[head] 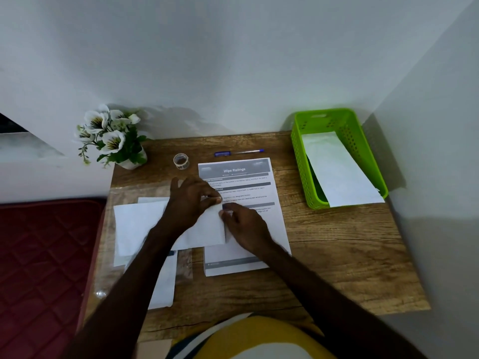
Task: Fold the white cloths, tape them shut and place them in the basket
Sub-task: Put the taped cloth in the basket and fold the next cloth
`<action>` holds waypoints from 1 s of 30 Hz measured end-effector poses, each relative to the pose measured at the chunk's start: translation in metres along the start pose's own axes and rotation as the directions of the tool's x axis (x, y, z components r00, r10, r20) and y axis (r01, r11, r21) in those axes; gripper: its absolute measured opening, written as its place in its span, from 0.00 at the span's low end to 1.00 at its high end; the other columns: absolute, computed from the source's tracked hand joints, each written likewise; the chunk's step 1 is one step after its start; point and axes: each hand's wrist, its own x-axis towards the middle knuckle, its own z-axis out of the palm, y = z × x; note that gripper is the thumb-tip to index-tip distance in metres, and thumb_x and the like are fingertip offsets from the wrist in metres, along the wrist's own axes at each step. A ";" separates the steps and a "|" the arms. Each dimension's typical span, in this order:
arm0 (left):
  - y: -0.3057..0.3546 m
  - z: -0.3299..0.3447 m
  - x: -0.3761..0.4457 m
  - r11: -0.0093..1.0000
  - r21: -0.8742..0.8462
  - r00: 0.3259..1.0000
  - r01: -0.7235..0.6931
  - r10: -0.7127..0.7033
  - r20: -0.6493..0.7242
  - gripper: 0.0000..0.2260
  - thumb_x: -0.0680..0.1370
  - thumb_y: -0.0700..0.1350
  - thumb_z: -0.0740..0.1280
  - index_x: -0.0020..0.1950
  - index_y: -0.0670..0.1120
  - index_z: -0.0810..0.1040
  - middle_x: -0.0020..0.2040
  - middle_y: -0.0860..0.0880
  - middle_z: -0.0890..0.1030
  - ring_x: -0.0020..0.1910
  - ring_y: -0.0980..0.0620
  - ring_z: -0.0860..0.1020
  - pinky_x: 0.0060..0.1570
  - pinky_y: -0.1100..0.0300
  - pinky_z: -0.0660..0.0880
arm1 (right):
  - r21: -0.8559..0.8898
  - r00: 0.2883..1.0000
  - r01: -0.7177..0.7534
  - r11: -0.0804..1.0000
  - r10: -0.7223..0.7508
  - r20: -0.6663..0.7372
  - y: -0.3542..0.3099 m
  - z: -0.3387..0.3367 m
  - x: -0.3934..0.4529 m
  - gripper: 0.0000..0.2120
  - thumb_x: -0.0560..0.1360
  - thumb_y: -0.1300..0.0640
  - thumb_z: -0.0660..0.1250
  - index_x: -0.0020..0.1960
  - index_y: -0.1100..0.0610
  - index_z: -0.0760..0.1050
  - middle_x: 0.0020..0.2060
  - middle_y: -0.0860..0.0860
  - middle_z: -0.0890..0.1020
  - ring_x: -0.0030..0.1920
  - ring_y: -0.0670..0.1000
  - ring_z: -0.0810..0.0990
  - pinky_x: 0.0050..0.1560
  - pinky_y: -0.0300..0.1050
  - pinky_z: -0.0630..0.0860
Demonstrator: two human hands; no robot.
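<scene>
I see the wooden surface (337, 250) filling the lower middle of the frame, with a dark red quilted mattress (44, 255) at the lower left. At the upper right sits the green basket (363, 141), and one folded white cloth (337, 169) already lies in it, its near end poking over the rim. A printed instruction sheet (241, 177) lies at the centre. Over its left edge rests the white cloth (204, 229) I am working on, with more white cloths (134, 224) stacked to its left. My left hand (189, 200) and right hand (246, 226) meet at the cloth's upper right corner, both pinching there; whether a piece of tape sits between the fingertips I cannot tell. A flower pot (129, 161) stands at the upper left, a pen (238, 152) at the upper centre, and the small tape roll (181, 161) between them. I judge the cloth light, soft and limp, prone to springing open, so I would hold the folded edges near a corner, pressed flat.
</scene>
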 end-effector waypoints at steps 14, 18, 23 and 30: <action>0.032 -0.044 0.029 0.986 -0.128 0.994 0.108 -0.105 0.028 0.07 0.80 0.50 0.71 0.54 0.49 0.87 0.51 0.52 0.85 0.45 0.58 0.80 0.44 0.62 0.75 | 0.427 0.997 0.051 0.903 -0.074 0.037 0.000 -0.016 -0.024 0.16 0.83 0.50 0.66 0.44 0.62 0.80 0.37 0.59 0.81 0.36 0.49 0.77 0.40 0.46 0.74; 0.036 -0.061 0.045 0.897 -0.396 0.968 0.197 -0.243 -0.069 0.06 0.78 0.49 0.74 0.41 0.56 0.85 0.37 0.62 0.84 0.36 0.64 0.79 0.38 0.67 0.75 | 0.598 0.993 0.098 0.795 -0.036 -0.114 -0.012 -0.041 -0.022 0.10 0.82 0.54 0.68 0.44 0.56 0.82 0.29 0.42 0.78 0.31 0.39 0.73 0.33 0.32 0.69; 0.037 -0.063 0.061 0.538 -0.749 0.879 0.386 -0.461 0.122 0.04 0.79 0.47 0.73 0.45 0.49 0.86 0.38 0.52 0.86 0.37 0.53 0.83 0.37 0.60 0.80 | 0.741 0.950 0.079 0.667 0.175 -0.260 -0.021 -0.075 0.015 0.07 0.79 0.56 0.71 0.43 0.53 0.84 0.24 0.39 0.75 0.24 0.39 0.69 0.26 0.32 0.65; 0.033 0.013 0.050 0.413 -0.798 0.739 0.440 -0.671 0.060 0.07 0.80 0.44 0.72 0.55 0.42 0.84 0.49 0.46 0.86 0.49 0.45 0.86 0.50 0.50 0.84 | 0.427 0.861 -0.065 0.902 0.267 -0.433 0.002 -0.071 0.066 0.13 0.77 0.54 0.71 0.36 0.59 0.81 0.27 0.48 0.76 0.32 0.47 0.73 0.37 0.46 0.69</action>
